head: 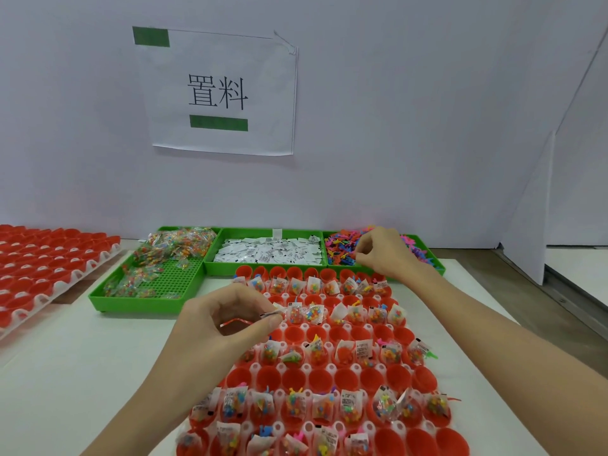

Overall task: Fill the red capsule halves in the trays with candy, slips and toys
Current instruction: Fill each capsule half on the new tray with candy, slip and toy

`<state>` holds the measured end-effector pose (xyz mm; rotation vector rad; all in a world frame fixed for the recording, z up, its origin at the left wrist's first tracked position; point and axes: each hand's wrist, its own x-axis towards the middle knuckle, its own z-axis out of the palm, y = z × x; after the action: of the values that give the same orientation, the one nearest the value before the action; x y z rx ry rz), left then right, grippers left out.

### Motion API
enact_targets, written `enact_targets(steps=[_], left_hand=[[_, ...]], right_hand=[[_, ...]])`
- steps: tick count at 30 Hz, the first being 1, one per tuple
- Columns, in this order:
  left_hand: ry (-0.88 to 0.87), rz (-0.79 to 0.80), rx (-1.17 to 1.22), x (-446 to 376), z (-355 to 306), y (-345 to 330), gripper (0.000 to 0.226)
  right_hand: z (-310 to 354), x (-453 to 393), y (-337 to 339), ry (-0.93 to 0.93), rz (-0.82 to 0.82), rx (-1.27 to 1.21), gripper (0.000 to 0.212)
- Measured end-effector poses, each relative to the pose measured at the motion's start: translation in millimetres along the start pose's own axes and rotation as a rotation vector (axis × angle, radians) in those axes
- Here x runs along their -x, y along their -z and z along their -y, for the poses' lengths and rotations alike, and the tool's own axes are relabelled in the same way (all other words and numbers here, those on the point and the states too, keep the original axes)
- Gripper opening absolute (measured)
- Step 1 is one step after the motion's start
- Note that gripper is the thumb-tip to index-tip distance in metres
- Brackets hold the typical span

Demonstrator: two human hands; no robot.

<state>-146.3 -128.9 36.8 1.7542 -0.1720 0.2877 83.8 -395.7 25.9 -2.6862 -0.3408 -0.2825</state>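
Note:
A white tray (353, 368) of red capsule halves (316, 378) lies in front of me; alternate rows hold candy packets, slips and toys, the rows between are bare red cups. My left hand (227, 319) hovers over the tray's left edge and pinches a clear candy packet (263, 316) with a red-edged seal. My right hand (383, 250) reaches into the right green bin of coloured plastic toys (340, 248), its fingers curled and pinching among them; what it holds is hidden.
Three green bins stand at the back: candy packets (164, 255) on the left, white paper slips (269, 251) in the middle, toys on the right. Another tray of red halves (42, 268) sits at far left. A paper sign (218, 93) hangs on the wall.

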Motion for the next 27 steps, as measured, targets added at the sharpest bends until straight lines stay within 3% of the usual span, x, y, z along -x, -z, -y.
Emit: enact_targets(steps=[11,17,27], left_hand=[[0.012,-0.004,0.026,1,2,0,0.014],[0.024,-0.003,0.048,1,3,1,0.019],[0.041,0.11,0.074,6,3,-6,0.018]], right_hand=[[-9,24,-1,-0.148,-0.163,-0.419,0.009],[3,51,7,-0.149,-0.153,-0.65,0.009],[76,165,28,0.072,-0.016,-0.803,0.007]])
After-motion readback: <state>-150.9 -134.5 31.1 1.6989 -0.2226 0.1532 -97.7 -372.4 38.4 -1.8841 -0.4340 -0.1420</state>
